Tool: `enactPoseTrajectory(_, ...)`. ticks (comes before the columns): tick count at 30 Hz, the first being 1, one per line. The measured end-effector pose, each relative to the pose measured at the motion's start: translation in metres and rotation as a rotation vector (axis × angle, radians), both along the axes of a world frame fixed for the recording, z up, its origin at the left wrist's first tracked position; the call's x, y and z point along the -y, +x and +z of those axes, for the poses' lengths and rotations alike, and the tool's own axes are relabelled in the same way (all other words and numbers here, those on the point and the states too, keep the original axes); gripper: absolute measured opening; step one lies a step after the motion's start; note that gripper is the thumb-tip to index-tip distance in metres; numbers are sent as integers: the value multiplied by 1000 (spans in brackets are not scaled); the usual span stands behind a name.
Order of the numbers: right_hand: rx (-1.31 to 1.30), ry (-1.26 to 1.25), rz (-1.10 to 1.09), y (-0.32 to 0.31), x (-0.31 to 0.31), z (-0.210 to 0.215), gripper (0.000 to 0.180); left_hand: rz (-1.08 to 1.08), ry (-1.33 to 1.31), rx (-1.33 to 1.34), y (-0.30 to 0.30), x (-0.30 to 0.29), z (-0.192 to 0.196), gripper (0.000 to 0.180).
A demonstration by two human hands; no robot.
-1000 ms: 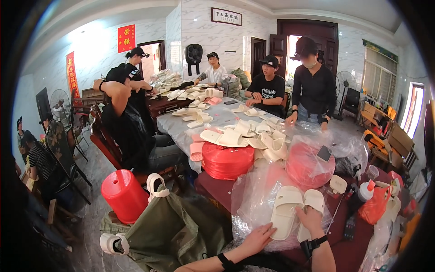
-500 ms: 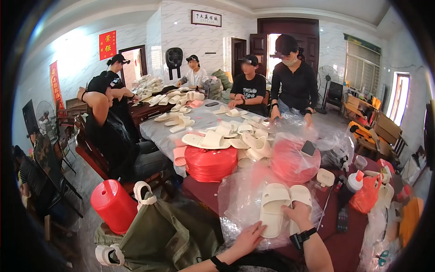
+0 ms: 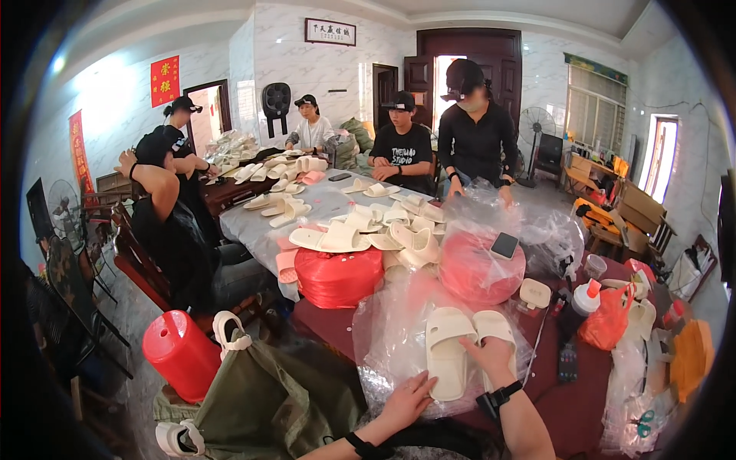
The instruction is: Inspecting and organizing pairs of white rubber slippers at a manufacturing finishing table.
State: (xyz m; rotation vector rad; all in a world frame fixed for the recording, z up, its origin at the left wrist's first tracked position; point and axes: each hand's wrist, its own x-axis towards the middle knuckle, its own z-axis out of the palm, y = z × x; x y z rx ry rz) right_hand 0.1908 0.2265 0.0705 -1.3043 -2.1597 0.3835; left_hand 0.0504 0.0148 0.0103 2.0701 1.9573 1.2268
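Observation:
Two cream slide slippers lie side by side on a clear plastic bag (image 3: pixel 387 326), toes pointing away from me. My left hand (image 3: pixel 405 400), fingers stretched out, rests at the lower left edge of the left slipper (image 3: pixel 446 374). Between the pair, my right hand (image 3: pixel 493 358) grips the right slipper (image 3: pixel 494 323); its thumb reaches toward the left slipper and some of its fingers are hidden. Both wrists wear black bands. Beyond the bag, a pile of cream slippers (image 3: pixel 349 236) leans over a red plastic-wrapped roll (image 3: pixel 337 277).
A second red roll (image 3: pixel 479 280) carries a phone (image 3: pixel 504 245). To the right stand a white-capped bottle (image 3: pixel 584 299) and an orange-red bag (image 3: pixel 606 326). A red bucket (image 3: pixel 180 354) and green sack (image 3: pixel 276 399) sit at left. Co-workers surround the table, one handling plastic film (image 3: pixel 479 195).
The whole scene has shifted slightly left in the picture as my head turned. My hands stay at the same two slippers, nearly unmoved against them.

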Motion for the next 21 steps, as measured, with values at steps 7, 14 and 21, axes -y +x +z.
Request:
enactPoseTrajectory(7, -105, 67, -90, 1, -16, -29, 48, 63, -1, 35, 4, 3, 5, 58)
enactPoseTrajectory(14, -359, 23, -58, 51, 13, 0, 35, 57, 23, 19, 3, -1, -18, 53)
enactPoseTrajectory(21, -742, 239, 36, 91, 72, 51, 26, 70, 57, -29, 1, -1, -15, 46)
